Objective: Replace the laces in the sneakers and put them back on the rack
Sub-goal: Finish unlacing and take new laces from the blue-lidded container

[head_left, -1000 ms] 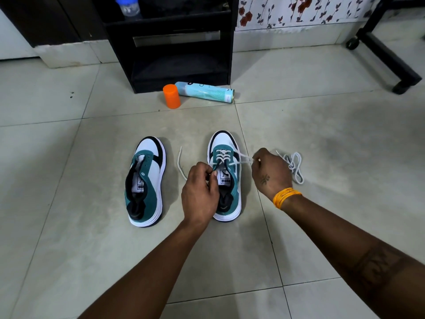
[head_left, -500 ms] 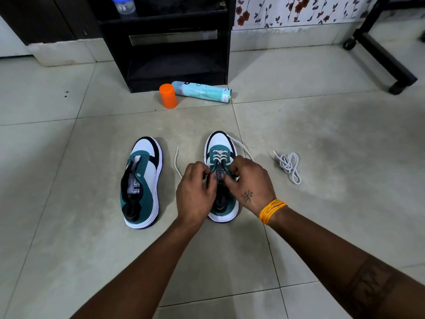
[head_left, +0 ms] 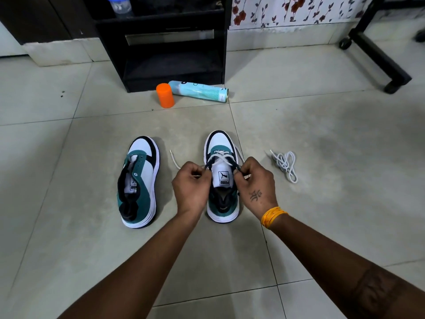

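Head view, looking down at tiled floor (head_left: 322, 134); right sneaker (head_left: 222, 176) sits toe-away, partly laced with white lace (head_left: 220, 155); left hand (head_left: 192, 185) and right hand (head_left: 255, 183) flank its tongue, each pinching a lace end, probably to even tension before the next eyelets; left sneaker (head_left: 140, 180) just beside, unlaced; spare lace (head_left: 285, 165) bunched near, likely for it; black rack (head_left: 174, 42) beyond, with orange cap (head_left: 165, 95) and spray can (head_left: 199, 91) at its foot.
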`<state>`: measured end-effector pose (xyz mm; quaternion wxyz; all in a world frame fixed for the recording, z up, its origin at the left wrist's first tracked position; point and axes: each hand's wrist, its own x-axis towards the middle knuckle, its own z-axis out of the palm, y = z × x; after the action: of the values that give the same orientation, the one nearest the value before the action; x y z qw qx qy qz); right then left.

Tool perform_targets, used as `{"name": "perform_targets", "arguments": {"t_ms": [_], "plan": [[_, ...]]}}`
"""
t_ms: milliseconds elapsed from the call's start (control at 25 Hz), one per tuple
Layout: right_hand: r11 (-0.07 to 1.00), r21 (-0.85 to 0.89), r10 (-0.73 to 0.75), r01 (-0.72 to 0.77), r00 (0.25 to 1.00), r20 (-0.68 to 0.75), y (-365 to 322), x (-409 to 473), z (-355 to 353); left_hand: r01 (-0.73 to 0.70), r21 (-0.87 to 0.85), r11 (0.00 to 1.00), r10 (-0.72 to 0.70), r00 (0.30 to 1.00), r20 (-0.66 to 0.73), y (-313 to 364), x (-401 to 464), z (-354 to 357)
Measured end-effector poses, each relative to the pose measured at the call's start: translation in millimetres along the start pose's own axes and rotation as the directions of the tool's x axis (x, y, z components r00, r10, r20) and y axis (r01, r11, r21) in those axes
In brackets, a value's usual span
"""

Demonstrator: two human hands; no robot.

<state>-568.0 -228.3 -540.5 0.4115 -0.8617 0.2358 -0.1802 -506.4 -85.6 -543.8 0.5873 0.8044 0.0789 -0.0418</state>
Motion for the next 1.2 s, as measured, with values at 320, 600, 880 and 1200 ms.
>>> {"name": "perform_targets", "arguments": {"t_ms": [320,600,880,1200], "plan": [[0.984,-0.103,-0.139,0.143,0.989,0.04,-5,-4,2,-0.626,0.576,0.526,0.559,0.764,0.322,22,12,-7],[0.979,-0.124,-0.152,0.159,0.986,0.066,-4,-6,4,-0.74,0.64,0.207,0.4,0.661,0.635,46,41,-7],[0.989,-0.118,-0.087,0.093,0.995,0.055,-3,-7,5,-0.647,0.674,0.356,0.417,0.756,0.505,44,47,-6],[0.987,-0.128,-0.093,0.1,0.994,0.058,-4,-7,8,-0.763,0.566,0.313,0.498,0.639,0.587,39,38,-12]]}}
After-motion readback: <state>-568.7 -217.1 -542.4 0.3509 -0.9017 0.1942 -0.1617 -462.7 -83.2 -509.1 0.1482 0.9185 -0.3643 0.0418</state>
